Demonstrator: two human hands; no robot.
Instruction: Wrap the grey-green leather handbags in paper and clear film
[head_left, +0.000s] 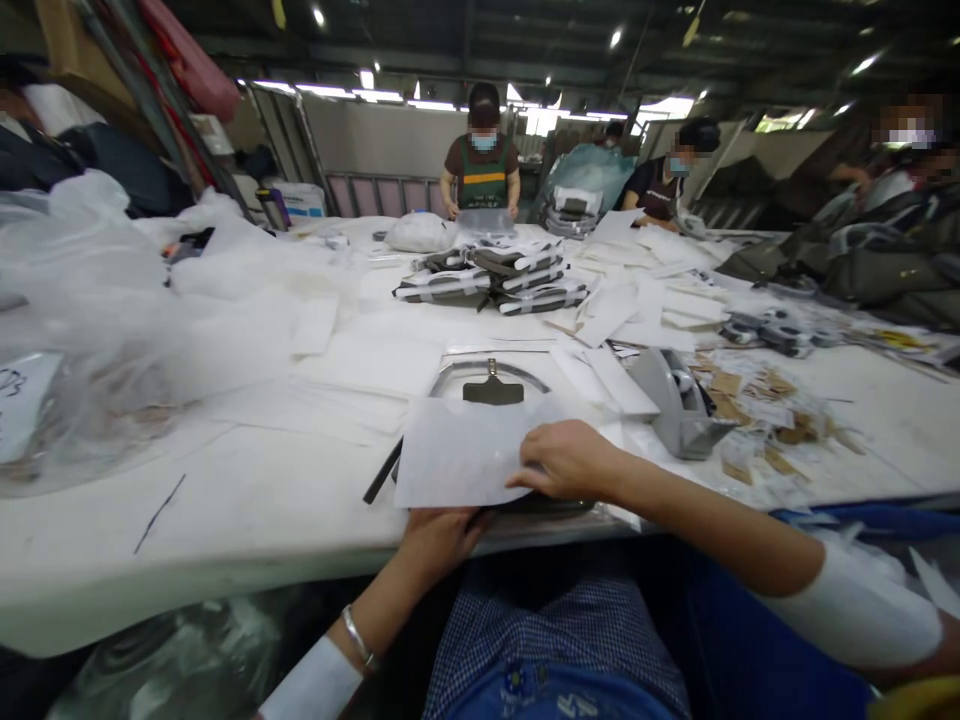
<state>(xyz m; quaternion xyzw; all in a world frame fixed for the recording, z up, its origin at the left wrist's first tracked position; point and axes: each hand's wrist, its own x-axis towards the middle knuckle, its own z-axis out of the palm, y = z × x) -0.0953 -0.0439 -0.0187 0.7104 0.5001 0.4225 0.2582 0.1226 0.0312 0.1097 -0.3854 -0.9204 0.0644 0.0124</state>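
In the head view a white paper sheet (457, 455) lies over a dark flat item, perhaps a bag, at the table's front edge. Curled at the sheet's right edge, my right hand (566, 460) grips it between thumb and fingers. My left hand (439, 545) is at the near edge, its fingers mostly hidden under the sheet and the item. Beyond the sheet show a dark green tab with a metal clip (493, 390) and a clear curved edge (457, 375). A dark strap (383, 470) sticks out at the left.
A grey tape dispenser (675, 405) stands right of the sheet, beside scattered brown and white tags (772, 410). Stacked dark straps or bags (495, 280) lie mid-table. Plastic wrapping (82, 300) heaps on the left. Several people work around the table, one facing me (482, 165).
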